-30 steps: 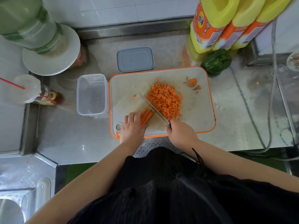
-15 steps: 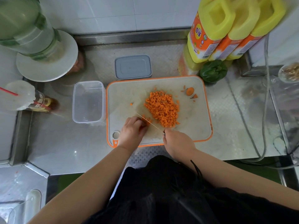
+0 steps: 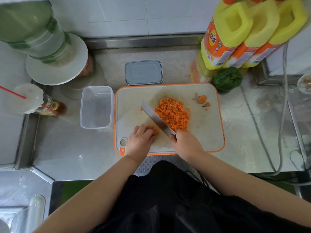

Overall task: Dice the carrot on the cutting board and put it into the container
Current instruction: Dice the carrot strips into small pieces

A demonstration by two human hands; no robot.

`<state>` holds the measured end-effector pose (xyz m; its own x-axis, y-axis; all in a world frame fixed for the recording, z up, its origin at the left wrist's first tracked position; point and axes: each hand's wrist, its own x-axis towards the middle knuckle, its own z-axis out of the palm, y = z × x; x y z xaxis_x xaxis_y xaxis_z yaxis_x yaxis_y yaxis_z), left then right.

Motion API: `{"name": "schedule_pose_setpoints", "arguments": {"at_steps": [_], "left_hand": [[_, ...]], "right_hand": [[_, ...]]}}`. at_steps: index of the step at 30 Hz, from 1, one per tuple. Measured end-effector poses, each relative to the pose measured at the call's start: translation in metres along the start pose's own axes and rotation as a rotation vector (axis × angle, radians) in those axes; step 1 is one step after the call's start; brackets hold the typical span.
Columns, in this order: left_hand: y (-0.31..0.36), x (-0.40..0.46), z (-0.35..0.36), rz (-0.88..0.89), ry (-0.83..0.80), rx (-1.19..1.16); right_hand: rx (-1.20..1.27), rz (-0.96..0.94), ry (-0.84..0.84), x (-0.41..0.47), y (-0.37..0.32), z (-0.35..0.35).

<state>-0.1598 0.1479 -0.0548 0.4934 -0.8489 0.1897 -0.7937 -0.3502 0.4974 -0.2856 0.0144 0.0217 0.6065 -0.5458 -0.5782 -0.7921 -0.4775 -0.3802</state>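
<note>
A white cutting board (image 3: 205, 132) with an orange rim lies on the steel counter. A heap of diced carrot (image 3: 173, 113) sits at its middle. My right hand (image 3: 185, 143) grips the handle of a knife (image 3: 155, 118) whose blade slants up-left along the heap's left side. My left hand (image 3: 140, 140) has curled fingers holding down a short stub of carrot strips (image 3: 154, 130) just left of the blade. A carrot end and scraps (image 3: 202, 99) lie at the board's far right. An empty clear container (image 3: 96, 107) stands left of the board.
A grey lid (image 3: 143, 72) lies behind the board. Yellow detergent jugs (image 3: 239, 32) and a green pepper (image 3: 227, 79) stand back right. A big green bottle on a white plate (image 3: 57, 63) and a drink cup with a red straw (image 3: 28, 98) stand at left. Cables (image 3: 262, 140) run along the right.
The carrot strips under my left hand have become shorter with cutting. The knife blade is now tilted with its flat side showing next to the diced heap.
</note>
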Motion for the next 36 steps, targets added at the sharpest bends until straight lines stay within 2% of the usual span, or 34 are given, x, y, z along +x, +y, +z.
{"name": "schedule_pose_setpoints", "arguments": {"at_steps": [3,5,10,14,19,25,31,36], "left_hand": [[0.001,0.001,0.0,0.065,0.013,-0.006],[0.0,0.001,0.003,0.046,-0.013,-0.014],[-0.01,0.002,0.012,0.019,-0.043,-0.092],[-0.007,0.002,0.01,0.046,-0.008,-0.11],[-0.007,0.002,0.005,0.145,0.033,-0.012],[-0.004,-0.001,0.0,0.093,-0.03,0.031],[-0.012,-0.004,0.007,0.056,-0.046,-0.043],[-0.013,-0.005,0.008,0.075,-0.015,-0.052]], "right_hand": [[-0.091,-0.055,0.012,-0.017,-0.003,0.003],[-0.147,-0.063,0.001,-0.021,-0.004,0.004],[-0.202,0.019,-0.062,-0.013,-0.007,0.012],[-0.097,0.009,-0.026,-0.003,-0.007,0.019],[0.091,0.033,-0.042,0.005,-0.002,0.007],[-0.127,-0.054,-0.001,-0.015,0.002,0.012],[-0.259,-0.005,-0.033,-0.014,-0.006,0.019],[-0.185,-0.007,-0.034,-0.005,-0.012,0.022]]}}
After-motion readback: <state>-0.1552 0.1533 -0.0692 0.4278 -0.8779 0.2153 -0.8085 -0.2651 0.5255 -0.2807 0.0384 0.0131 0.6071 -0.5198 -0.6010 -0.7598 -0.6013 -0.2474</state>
